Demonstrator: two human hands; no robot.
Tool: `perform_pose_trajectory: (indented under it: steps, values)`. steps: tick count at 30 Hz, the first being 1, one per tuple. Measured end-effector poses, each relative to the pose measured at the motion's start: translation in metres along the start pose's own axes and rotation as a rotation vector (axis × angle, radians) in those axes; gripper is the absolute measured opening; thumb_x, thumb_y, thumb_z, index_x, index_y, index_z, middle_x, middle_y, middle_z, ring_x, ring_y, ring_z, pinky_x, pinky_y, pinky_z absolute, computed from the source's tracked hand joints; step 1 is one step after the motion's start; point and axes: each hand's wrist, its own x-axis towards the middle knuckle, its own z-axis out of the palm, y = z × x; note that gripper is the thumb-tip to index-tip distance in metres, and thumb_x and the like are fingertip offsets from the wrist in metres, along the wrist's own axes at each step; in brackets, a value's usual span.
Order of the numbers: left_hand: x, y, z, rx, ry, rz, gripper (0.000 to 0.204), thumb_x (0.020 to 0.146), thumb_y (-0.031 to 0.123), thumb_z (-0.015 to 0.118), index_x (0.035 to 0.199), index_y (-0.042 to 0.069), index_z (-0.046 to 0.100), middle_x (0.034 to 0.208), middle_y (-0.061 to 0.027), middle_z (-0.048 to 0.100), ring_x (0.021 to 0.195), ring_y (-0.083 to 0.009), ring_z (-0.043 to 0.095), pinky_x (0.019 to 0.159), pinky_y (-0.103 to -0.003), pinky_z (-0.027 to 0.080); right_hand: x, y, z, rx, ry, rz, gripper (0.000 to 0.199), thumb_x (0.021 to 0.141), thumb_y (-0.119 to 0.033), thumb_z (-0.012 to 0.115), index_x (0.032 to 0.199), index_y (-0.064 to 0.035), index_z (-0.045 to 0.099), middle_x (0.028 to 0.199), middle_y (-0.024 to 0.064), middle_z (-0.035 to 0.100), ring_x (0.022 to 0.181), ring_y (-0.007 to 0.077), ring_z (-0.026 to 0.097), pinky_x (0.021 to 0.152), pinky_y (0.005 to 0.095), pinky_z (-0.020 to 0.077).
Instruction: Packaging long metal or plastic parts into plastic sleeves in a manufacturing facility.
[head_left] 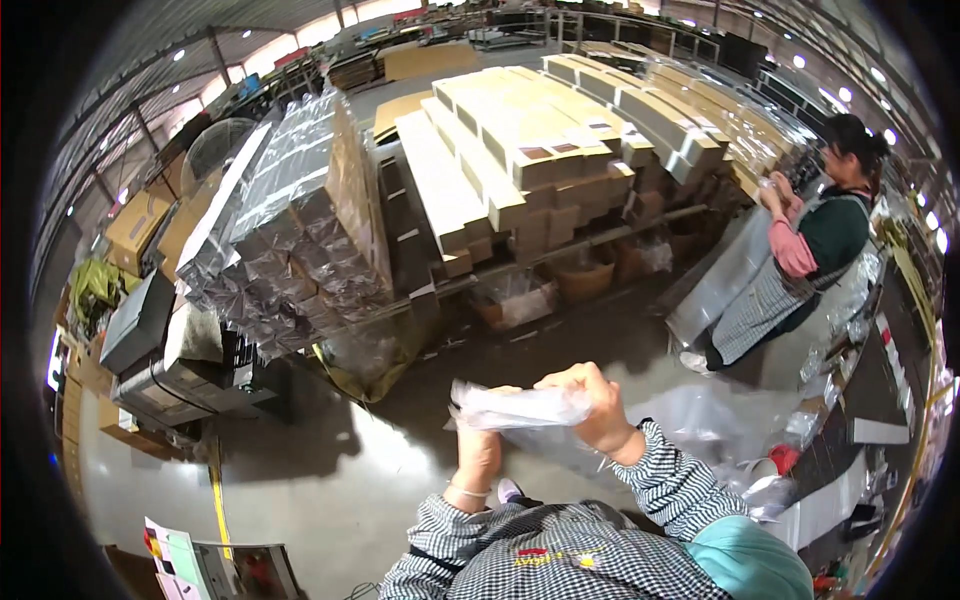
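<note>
In front of my body I hold a clear plastic bag or film (525, 407), bunched and stretched between both hands. My right hand (600, 410) is closed on its right end, with the knuckles up. My left hand (478, 452) grips the other end from below, its fingers partly covered by the plastic. More see-through plastic (690, 420) hangs or lies to the right of my right forearm; I cannot tell whether it is the same piece.
Long cardboard cartons (545, 150) are stacked ahead, beside plastic-wrapped long packages (290, 200) at left. Open boxes (585, 275) sit beneath the stack. A co-worker (840, 220) stands at right with long plastic. A cluttered bench (880, 400) runs along the right; a grey machine (170, 370) is at left.
</note>
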Motion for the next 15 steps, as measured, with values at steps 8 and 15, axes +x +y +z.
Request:
perform_pose_trajectory:
  steps: [8,15]
  values:
    - [0.066,0.045,-0.058,-0.123,0.447,0.063,0.031,0.100,0.012,0.058,0.127,-0.001,0.056,0.121,-0.0067,0.063,0.106,-0.0158,0.060,0.094,-0.029,0.047,0.038,0.099,0.135,0.317,-0.042,0.440,0.018,0.096,-0.010,0.062,0.104,0.0054,0.066,0.090,0.0096,0.071,0.083,0.0152,0.068,0.072,0.0291,0.0530]
    - [0.142,0.080,-0.101,0.041,0.274,0.044,0.052,0.094,0.034,0.069,0.131,0.000,0.060,0.131,-0.0139,0.063,0.119,-0.0233,0.059,0.102,-0.035,0.046,0.049,0.152,0.243,1.123,-0.143,1.270,0.024,0.100,-0.014,0.056,0.118,-0.0016,0.065,0.106,0.0025,0.069,0.095,0.0121,0.065,0.081,0.0283,0.0535]
